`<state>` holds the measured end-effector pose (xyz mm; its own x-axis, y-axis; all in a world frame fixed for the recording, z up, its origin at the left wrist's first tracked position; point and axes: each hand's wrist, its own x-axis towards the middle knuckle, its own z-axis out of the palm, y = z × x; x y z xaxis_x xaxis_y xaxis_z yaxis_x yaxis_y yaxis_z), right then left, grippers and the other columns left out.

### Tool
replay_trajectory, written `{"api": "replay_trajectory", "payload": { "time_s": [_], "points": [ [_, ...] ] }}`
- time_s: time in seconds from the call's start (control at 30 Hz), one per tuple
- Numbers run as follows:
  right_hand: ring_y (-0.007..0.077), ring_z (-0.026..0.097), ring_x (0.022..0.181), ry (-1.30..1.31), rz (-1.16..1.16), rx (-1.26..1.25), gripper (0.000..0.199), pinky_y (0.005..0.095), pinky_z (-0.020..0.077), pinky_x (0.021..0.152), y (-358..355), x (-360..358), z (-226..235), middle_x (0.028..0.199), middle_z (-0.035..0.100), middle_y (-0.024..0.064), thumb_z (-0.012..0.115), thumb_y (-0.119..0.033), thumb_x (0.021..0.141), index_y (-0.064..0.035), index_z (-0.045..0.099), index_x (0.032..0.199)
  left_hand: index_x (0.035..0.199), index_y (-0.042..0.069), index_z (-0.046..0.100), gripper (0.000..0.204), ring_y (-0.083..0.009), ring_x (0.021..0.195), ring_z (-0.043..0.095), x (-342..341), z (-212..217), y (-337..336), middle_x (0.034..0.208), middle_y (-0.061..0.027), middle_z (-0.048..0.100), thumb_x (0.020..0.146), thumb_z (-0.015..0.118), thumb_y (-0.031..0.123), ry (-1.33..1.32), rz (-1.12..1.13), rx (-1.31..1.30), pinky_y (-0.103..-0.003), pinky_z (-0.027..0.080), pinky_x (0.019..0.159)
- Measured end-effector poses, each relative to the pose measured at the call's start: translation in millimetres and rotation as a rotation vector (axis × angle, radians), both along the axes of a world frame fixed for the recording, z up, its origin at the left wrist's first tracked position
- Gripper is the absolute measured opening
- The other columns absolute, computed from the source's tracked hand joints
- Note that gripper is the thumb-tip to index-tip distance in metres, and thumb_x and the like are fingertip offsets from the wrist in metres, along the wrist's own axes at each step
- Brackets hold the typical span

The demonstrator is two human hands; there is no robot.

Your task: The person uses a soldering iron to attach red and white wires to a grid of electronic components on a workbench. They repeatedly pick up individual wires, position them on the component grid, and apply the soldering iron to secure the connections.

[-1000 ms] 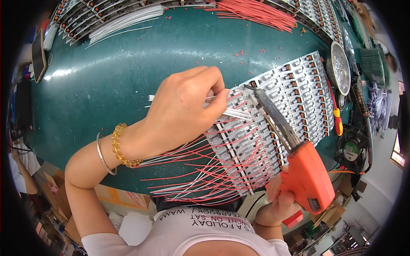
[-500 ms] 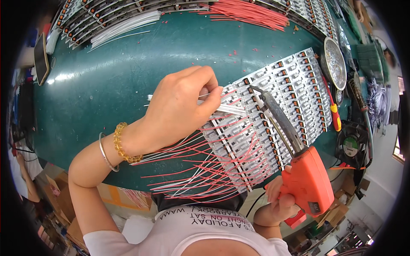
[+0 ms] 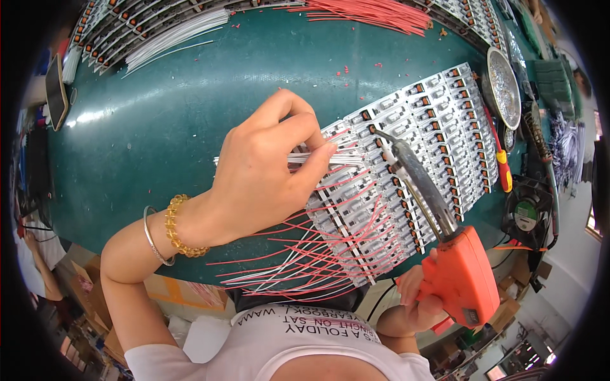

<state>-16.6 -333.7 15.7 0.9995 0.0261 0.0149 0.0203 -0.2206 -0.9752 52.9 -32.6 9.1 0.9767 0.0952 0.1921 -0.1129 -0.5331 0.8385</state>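
Fingers of the left hand (image 3: 267,162) have uncurled from the tight pinch of a moment earlier, the knuckles rising and spreading apart, while the soldering gun (image 3: 460,279) has sunk slightly lower in view. Between that hand's thumb and fingers the left grip keeps hold of a bundle of white wires (image 3: 346,160), whose right ends lie over the left part of a panel of small circuit boards (image 3: 438,133). Right of the bundle, the gun's dark bent tip (image 3: 376,132) points at the panel; whether it touches cannot be told. Below, the right hand (image 3: 419,308) has its grip wrapped around the gun's orange handle. Red and white wires (image 3: 279,276) trail leftward from the panel's lower part across the green surface (image 3: 159,114). Just right of the panel lie a red-and-yellow screwdriver (image 3: 504,173) and a metal bowl (image 3: 489,73), with a black fan (image 3: 525,216) below them. Along the far side sit a pile of red wires (image 3: 368,15) and a pile of white wires (image 3: 178,39).
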Motion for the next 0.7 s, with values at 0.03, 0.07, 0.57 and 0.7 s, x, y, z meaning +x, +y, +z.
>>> {"api": "replay_trajectory", "payload": {
  "time_s": [0.03,0.07,0.57,0.7],
  "points": [
    [0.0102,0.042,0.04,0.007,0.017,-0.014,0.085,0.0241,0.0334,0.041,-1,0,-1,0.051,0.048,0.0012,0.063,-0.06,0.086,0.0143,0.045,0.124,0.077,-0.001,0.061,0.009,-0.0171,0.074,0.057,0,0,-1,0.086,-0.0103,0.058,0.079,0.071,-0.002,0.01,0.001,0.005,-0.027,0.047,0.064],
    [0.0102,0.042,0.04,0.014,0.034,-0.028,0.085,0.0239,0.034,0.041,-3,0,-2,0.051,0.048,0.0011,0.063,-0.06,0.086,0.0143,0.045,0.123,0.077,-0.001,0.061,0.01,-0.0174,0.074,0.058,1,0,-3,0.086,-0.0105,0.058,0.079,0.07,-0.002,0.02,0.003,0.009,-0.027,0.047,0.064],
    [0.0099,0.043,0.04,0.018,0.05,0.005,0.073,0.0238,0.0366,0.042,10,9,7,0.052,0.049,0.0006,0.066,-0.052,0.089,0.0127,0.048,0.119,0.076,-0.001,0.058,0.012,-0.0209,0.071,0.058,1,-3,-5,0.084,-0.0119,0.057,0.078,0.069,-0.004,-0.008,0.001,0.049,-0.029,0.047,0.062],
    [0.009,0.043,0.039,-0.07,0.012,-0.069,0.078,0.0231,0.0353,0.041,8,5,5,0.051,0.048,-0.0005,0.065,-0.053,0.089,0.0138,0.046,0.123,0.076,-0.001,0.058,0.012,-0.0211,0.071,0.058,1,-3,-4,0.084,-0.0117,0.058,0.078,0.069,-0.004,-0.009,0.001,0.05,-0.029,0.047,0.063]
  ]
}}
